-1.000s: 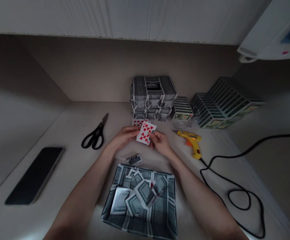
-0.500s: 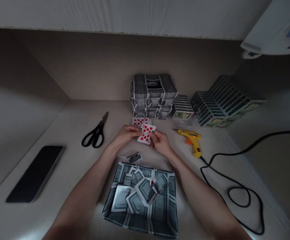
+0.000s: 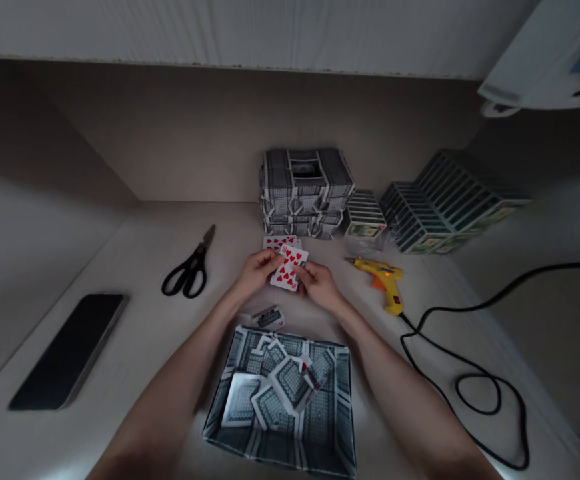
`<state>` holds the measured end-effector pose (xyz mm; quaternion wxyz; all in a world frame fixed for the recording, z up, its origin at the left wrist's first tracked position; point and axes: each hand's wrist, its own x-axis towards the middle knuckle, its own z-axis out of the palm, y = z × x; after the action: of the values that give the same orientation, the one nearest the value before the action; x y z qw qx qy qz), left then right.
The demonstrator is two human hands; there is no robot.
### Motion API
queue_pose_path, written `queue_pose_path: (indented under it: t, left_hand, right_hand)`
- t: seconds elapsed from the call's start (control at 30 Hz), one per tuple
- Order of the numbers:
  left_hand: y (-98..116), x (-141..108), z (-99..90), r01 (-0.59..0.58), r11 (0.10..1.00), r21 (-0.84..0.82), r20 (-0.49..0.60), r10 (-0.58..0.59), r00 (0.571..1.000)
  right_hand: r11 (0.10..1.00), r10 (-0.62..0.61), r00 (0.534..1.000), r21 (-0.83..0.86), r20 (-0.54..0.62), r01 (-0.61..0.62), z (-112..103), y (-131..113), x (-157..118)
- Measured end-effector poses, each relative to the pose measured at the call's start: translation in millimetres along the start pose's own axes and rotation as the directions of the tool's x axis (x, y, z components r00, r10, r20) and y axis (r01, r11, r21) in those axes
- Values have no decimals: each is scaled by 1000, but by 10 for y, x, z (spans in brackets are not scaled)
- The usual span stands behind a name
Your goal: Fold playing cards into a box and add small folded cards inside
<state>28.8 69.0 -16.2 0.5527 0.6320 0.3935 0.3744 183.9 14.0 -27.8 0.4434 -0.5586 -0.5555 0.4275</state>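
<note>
A ten of hearts playing card [image 3: 288,269] is held face up between both hands. The fingers of my left hand [image 3: 259,272] pinch its left edge, while my right hand [image 3: 319,283] grips its right side. Just behind it, more red-pip cards [image 3: 275,241] lie on the table, partly covered. Closer to me is an open box made of playing cards [image 3: 323,427], with loose cards [image 3: 243,400] inside it, mostly backs up. Between that box and my hands sits a small folded card piece [image 3: 270,317].
Black-handled scissors [image 3: 189,272] and a dark phone [image 3: 70,353] lie on the left. A yellow glue gun [image 3: 385,280] with a looping black cord [image 3: 470,363] lies on the right. Behind stand a box built from cards [image 3: 305,190] and stacked card packs [image 3: 425,213]. A shelf [image 3: 250,33] overhangs.
The ten of hearts has shifted slightly left and towards me and tilted a little more. Both hands still hold it, the left fingers having moved slightly along its edge.
</note>
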Motion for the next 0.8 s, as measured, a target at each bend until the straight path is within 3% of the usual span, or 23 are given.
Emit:
queue_pose_path:
  t: [0.17, 0.43, 0.63, 0.8]
  left_hand:
    - [-2, -32, 85, -65, 995, 71, -58, 69, 996]
    - [-46, -35, 132, -177, 918, 355, -127, 235, 964]
    - [-4, -74, 143, -140, 853, 502, -155, 247, 956]
    - [31, -90, 157, -110, 877, 468, -151, 202, 968]
  right_hand:
    - [1000, 19, 998, -17, 64, -18, 23, 52, 19]
    - [997, 19, 997, -76, 70, -14, 42, 108, 39]
    - [998, 3, 998, -56, 56, 0, 27, 39, 2]
    - [998, -36, 999, -46, 12, 36, 18, 35, -8]
